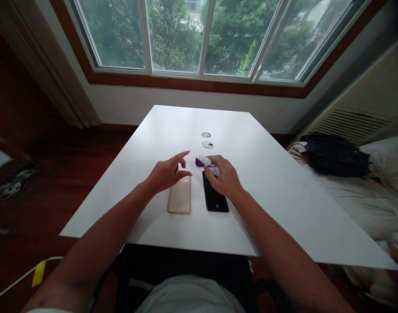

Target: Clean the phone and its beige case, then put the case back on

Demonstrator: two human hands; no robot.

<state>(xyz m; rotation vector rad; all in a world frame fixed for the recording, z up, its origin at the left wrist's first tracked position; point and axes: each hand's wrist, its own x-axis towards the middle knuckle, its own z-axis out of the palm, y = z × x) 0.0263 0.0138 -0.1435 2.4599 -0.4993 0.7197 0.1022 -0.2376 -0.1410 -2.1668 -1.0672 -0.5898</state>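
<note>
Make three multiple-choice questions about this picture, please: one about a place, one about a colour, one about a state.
1. Where does the black phone lie?
A. To the right of the beige phone case on the white table
B. On the bed
C. On the floor

2. What colour is the small thing at the right hand?
A. Green
B. Purple
C. Orange

3. How is the left hand?
A. Closed in a fist
B. Gripping the phone
C. Open over the top of the case, forefinger stretched out

Answers:
1 A, phone and case lie side by side on the table.
2 B, purple shows beside the right fingers.
3 C, the hand is spread and holds nothing.
</note>
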